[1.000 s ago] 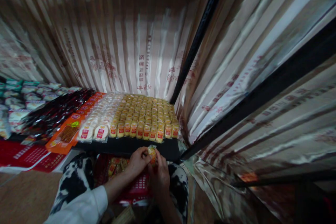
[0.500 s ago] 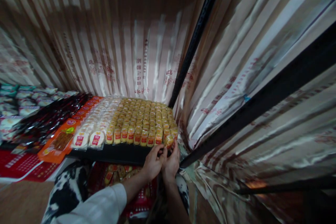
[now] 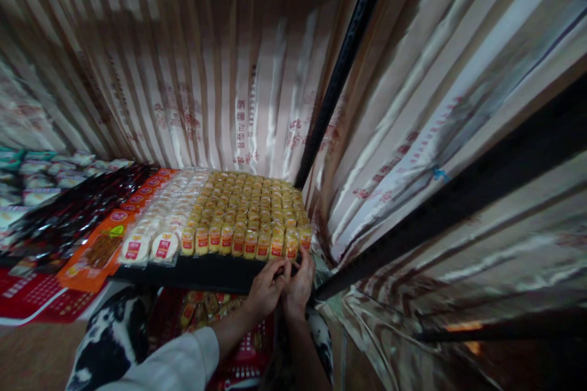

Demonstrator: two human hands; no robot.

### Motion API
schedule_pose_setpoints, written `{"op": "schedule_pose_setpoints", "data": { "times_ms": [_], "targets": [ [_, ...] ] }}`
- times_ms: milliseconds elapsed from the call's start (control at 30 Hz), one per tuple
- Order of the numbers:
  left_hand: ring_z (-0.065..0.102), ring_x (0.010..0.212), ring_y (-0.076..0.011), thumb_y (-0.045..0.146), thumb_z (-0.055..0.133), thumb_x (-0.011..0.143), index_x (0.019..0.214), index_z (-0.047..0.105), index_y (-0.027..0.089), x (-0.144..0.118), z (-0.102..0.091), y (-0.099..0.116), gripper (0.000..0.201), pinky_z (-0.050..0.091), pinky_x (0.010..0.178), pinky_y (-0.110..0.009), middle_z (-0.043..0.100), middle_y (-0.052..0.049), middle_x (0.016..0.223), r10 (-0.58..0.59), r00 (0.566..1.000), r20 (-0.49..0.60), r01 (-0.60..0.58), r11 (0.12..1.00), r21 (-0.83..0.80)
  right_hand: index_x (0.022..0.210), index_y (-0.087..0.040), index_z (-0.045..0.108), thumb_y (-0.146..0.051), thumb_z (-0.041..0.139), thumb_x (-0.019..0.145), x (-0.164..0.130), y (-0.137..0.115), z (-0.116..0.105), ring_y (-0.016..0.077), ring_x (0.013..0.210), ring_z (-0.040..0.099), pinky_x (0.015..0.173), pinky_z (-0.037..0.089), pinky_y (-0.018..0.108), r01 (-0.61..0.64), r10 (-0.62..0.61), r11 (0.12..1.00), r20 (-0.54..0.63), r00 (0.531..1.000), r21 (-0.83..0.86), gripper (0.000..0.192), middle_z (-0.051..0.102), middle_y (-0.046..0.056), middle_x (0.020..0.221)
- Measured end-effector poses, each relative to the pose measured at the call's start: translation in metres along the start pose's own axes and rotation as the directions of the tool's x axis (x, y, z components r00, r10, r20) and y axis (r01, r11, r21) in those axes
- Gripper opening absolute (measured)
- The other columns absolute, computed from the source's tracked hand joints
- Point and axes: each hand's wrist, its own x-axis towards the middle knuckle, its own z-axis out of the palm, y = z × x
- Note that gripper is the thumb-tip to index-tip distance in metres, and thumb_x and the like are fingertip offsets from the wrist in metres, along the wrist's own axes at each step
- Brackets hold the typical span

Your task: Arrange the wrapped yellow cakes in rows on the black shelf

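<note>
Wrapped yellow snack cakes [image 3: 251, 244] with red labels stand packed in rows on a dark shelf [image 3: 197, 270]. At the front right corner my left hand [image 3: 266, 286] has its fingers curled in, just below a wrapped cake [image 3: 291, 244] in the front row. Whatever its fingertips hold, if anything, is hidden. Close beside it, my right hand [image 3: 298, 286] points up with fingers stretched and the thumb apart. Its fingertips reach the lower edge of the rightmost front cake [image 3: 305, 237]. The two hands meet near the thumbs.
Below the shelf, a red basket [image 3: 250, 372] holds more wrapped cakes. Leftward lie round white packets [image 3: 165, 247], orange packets [image 3: 92, 256] and dark shiny packets [image 3: 68, 214]. A black post [image 3: 334, 85] and a slanting black bar [image 3: 413, 220] flank the right end, before pleated curtains [image 3: 206, 73].
The wrapped cake that was tilted between my fingertips now stands upright in the front row. My hands have dropped slightly below it.
</note>
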Motion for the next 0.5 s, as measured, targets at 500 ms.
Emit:
{"op": "schedule_pose_setpoints", "data": {
  "times_ms": [500],
  "targets": [
    [0.047, 0.118, -0.0202, 0.033, 0.04, 0.085, 0.11, 0.059, 0.015, -0.001, 0.012, -0.014, 0.036, 0.036, 0.102, -0.036, 0.054, -0.012, 0.125, 0.144, 0.989, 0.017, -0.144, 0.989, -0.024, 0.122, -0.016, 0.046, -0.021, 0.03, 0.084, -0.006, 0.0, -0.003, 0.0225, 0.119, 0.039, 0.096, 0.035, 0.041, 0.041, -0.039, 0.998, 0.067, 0.997, -0.037, 0.042, 0.045, 0.013, 0.123]
  ]
}}
